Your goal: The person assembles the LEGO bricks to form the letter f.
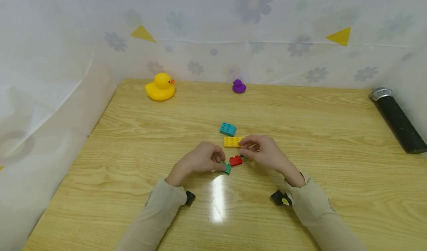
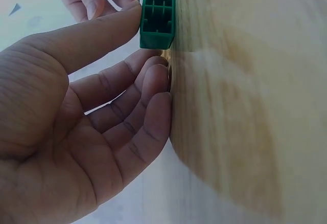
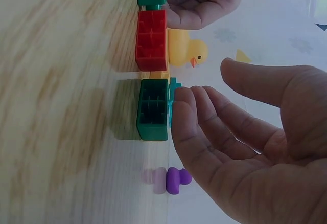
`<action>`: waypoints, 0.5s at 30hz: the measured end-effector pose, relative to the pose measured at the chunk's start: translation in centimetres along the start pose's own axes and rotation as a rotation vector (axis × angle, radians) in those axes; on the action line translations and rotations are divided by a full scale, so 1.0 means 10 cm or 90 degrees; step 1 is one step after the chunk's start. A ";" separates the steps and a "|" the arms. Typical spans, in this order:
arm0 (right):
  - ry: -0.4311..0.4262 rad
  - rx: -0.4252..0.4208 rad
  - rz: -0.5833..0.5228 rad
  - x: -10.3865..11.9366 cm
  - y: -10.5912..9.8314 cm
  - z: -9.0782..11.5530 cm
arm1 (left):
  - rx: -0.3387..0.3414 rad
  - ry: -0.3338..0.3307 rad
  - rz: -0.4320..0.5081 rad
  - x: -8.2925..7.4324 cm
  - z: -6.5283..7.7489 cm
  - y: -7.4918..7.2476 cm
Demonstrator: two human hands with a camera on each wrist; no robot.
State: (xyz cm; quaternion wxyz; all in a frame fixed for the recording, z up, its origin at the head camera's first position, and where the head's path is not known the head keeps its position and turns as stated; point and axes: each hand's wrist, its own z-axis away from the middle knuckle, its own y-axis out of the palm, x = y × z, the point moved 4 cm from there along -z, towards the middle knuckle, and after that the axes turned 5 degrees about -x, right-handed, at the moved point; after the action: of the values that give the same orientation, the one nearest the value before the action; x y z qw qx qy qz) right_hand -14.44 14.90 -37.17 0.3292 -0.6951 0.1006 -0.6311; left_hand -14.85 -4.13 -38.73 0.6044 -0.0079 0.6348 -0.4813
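Note:
My left hand (image 1: 205,157) is at a green brick (image 2: 158,15) on the table, its thumb tip touching the upper side and its other fingers loosely bent beside it. Just right of that stands a red brick (image 1: 235,160). Further right is a second green brick (image 3: 153,109), hollow underside toward me like the others. Close above it are the fingertips of my right hand (image 1: 265,152), with the thumb held apart; whether they touch cannot be told. Behind lie a yellow brick (image 1: 232,142), partly covered by the right hand, and a blue brick (image 1: 228,129).
A yellow toy duck (image 1: 160,89) sits at the back left of the wooden table (image 1: 110,177). A small purple duck (image 1: 239,87) is near the back middle. Toward the right edge lies a microphone (image 1: 397,121). White flowered cloth surrounds the back and sides.

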 end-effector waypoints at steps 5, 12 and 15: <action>0.002 -0.001 -0.001 0.00 0.00 0.00 | 0.001 0.000 -0.008 -0.02 0.00 0.00; 0.009 0.000 -0.002 -0.02 0.00 0.00 | 0.006 -0.005 -0.008 -0.03 0.01 0.00; 0.009 0.000 0.002 -0.03 0.00 0.00 | 0.009 -0.003 -0.009 -0.03 0.01 0.00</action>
State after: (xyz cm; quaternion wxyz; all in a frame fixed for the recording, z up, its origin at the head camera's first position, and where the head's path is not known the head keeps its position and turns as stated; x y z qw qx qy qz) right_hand -14.47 15.03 -37.39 0.3296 -0.6903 0.1037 -0.6357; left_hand -14.70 -4.02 -38.50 0.6028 -0.0090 0.6297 -0.4900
